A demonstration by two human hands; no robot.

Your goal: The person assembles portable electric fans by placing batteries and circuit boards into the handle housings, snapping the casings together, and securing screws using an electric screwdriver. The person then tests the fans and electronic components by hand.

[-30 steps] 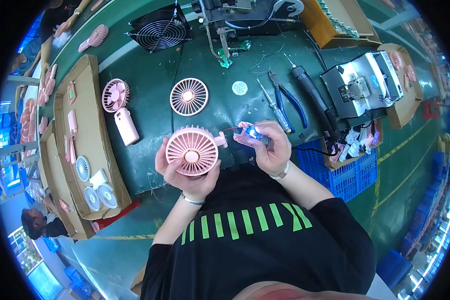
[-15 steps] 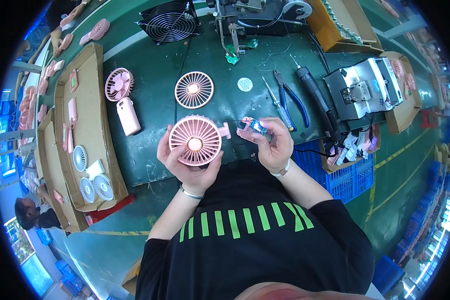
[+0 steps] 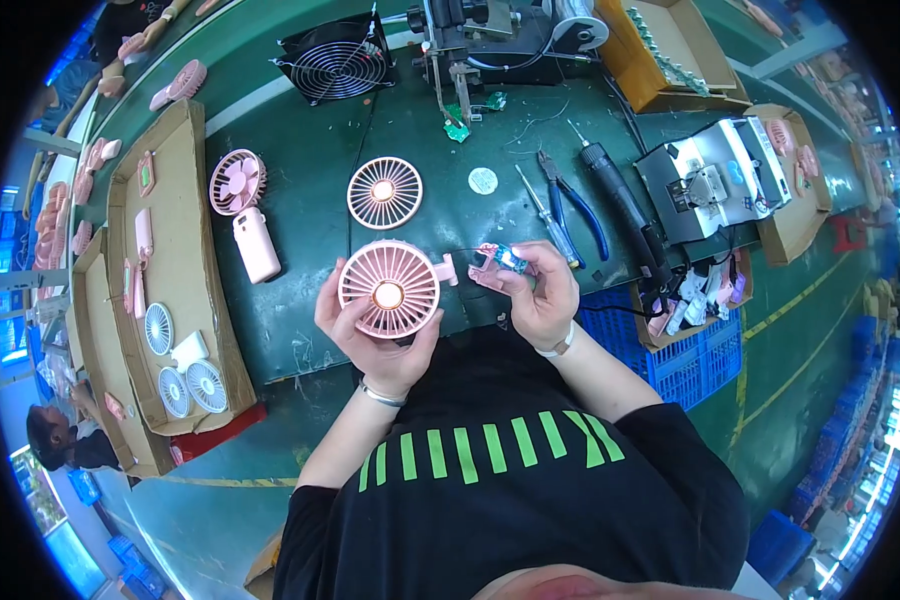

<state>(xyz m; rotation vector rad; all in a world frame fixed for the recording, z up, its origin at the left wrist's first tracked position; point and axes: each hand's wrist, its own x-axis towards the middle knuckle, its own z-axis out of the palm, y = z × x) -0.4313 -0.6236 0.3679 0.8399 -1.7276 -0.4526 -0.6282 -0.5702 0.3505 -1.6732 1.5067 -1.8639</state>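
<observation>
My left hand (image 3: 380,345) is closed around the rim of a pink fan head (image 3: 395,270), a round slatted grille with a gold ring at its centre and a short neck pointing right. Between the fingers of my right hand (image 3: 545,300) is a pink handle shell (image 3: 488,274) with a blue-green circuit part (image 3: 511,258) in it. Thin wires run across the small gap between neck and shell. A loose pink grille (image 3: 385,192) lies just beyond the fan head. Farther left rests a pink handheld fan (image 3: 238,182) with bare blades, its handle (image 3: 257,245) toward me.
Right of my hands lie a screwdriver (image 3: 550,218), blue-handled pliers (image 3: 578,205) and a black electric screwdriver (image 3: 625,205). A white machine (image 3: 720,180) stands beyond them. Cardboard trays (image 3: 215,330) with fan parts line the left. A black cooling fan (image 3: 338,65) stands at the back.
The view has shifted slightly, so the table things sit a little farther left. Both hands keep their holds; the right hand has turned the shell and circuit part a little.
</observation>
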